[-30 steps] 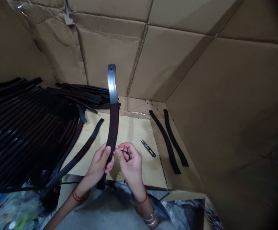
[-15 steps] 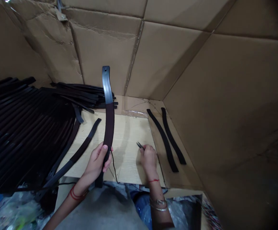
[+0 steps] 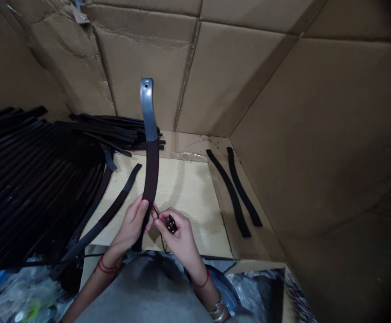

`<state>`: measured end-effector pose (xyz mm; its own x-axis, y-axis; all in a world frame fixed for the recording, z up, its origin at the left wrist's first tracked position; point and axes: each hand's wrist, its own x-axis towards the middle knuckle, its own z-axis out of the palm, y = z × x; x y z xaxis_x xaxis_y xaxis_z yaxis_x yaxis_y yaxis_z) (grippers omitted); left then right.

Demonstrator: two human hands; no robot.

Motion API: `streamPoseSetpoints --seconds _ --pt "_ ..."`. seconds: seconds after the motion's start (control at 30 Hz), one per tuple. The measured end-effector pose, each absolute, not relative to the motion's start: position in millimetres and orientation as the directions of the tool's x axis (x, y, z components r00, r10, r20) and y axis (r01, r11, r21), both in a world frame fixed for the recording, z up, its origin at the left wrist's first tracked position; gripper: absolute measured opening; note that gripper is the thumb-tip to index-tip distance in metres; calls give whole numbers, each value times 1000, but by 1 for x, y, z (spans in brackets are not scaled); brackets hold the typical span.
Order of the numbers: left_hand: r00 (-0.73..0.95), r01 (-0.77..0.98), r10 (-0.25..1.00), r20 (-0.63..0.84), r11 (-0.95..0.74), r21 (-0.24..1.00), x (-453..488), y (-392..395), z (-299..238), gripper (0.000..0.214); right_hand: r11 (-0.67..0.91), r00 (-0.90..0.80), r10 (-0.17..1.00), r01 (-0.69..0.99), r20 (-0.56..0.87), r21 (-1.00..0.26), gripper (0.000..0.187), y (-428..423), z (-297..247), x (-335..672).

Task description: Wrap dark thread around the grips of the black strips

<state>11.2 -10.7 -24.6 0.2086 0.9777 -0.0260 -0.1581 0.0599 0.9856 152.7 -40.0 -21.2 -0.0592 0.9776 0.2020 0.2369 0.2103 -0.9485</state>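
Note:
My left hand (image 3: pixel 135 220) is wrapped round the lower part of a curved dark strip (image 3: pixel 152 166), held upright over the board. Its bare upper end is smooth grey with a small hole; below that a dark brown wrapping covers it. My right hand (image 3: pixel 178 231) is close beside it, closed on small dark snips (image 3: pixel 171 224), which its fingers partly hide. The thumb and fingertips meet at a thin dark cord (image 3: pixel 155 210) by the strip's edge. Whether they pinch the cord is too small to tell. A similar wrapped strip (image 3: pixel 114 208) lies left of my left hand.
A large pile of dark strips (image 3: pixel 40 188) fills the left, with a smaller heap (image 3: pixel 114 132) behind. Two black curved strips (image 3: pixel 230 197) lie at right. Cardboard walls (image 3: pixel 242 76) enclose the pale board (image 3: pixel 195 188). Plastic bags (image 3: pixel 30 296) sit at lower left.
My right hand has moved left from over the board to the held strip, bringing the snips with it. My left hand keeps its hold on the strip.

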Motion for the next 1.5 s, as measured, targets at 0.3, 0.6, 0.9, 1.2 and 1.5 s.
streamPoseSetpoints --seconds 0.3,0.6,0.9,1.2,1.5 --pt "206 -143 977 -63 94 985 11 -14 -26 41 355 236 896 131 377 -926 10 -29 -27 127" --pt "80 -84 996 -33 39 996 18 -17 -18 39 23 93 996 -250 -1 -968 27 -35 -19 136" --pt "-4 29 1000 29 -29 999 16 -21 -11 34 93 -210 977 217 46 -972 19 -71 -1 155" --pt "-7 9 1000 10 -10 1000 20 -24 -5 35 255 -166 965 432 202 -865 19 -56 -5 146" --pt "50 -13 998 -31 32 999 23 -28 -6 34 232 -93 972 226 216 -946 13 -51 -17 136"
